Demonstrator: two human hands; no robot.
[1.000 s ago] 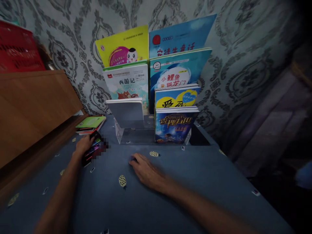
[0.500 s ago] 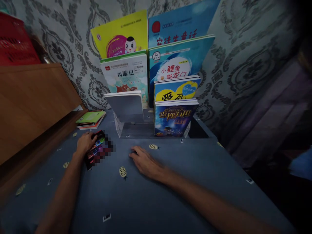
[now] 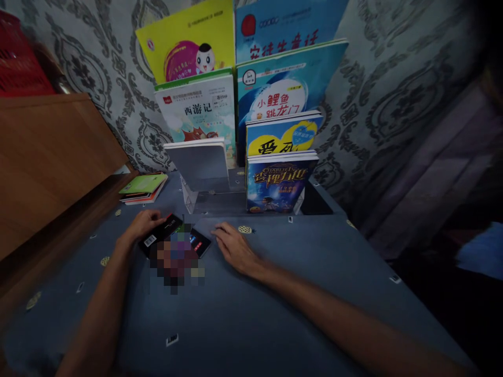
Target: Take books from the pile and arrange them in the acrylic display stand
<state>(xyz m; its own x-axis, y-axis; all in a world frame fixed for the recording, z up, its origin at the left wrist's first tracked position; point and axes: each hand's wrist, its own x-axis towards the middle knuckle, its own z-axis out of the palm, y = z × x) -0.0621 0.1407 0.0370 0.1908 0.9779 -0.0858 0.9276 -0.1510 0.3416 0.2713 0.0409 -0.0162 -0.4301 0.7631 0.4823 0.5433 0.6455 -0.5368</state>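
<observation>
My left hand (image 3: pixel 147 224) grips the upper left edge of a black book (image 3: pixel 170 226), its fingers bent over the cover. A white barcode label shows on that cover, and a second dark cover part (image 3: pixel 203 242) sticks out to the right. Whether this is one spread book or two, I cannot tell, since a blurred patch of blocks hides the middle. To the right of it, my right hand (image 3: pixel 236 250) rests low over the table with loosely stretched fingers, apart from the book and holding nothing.
A desk rack (image 3: pixel 190 201) holds upright picture books, with a blue book (image 3: pixel 279 183) at its front right and a grey panel (image 3: pixel 200 165) at its front left. A small stack of books (image 3: pixel 143 186) lies by the wooden board (image 3: pixel 58 152). Patterned cloth covers the table (image 3: pixel 243 324).
The dark book beside my left hand now shows a black cover with a barcode and spreads farther right. My right hand has shifted only slightly. The view has tilted a little.
</observation>
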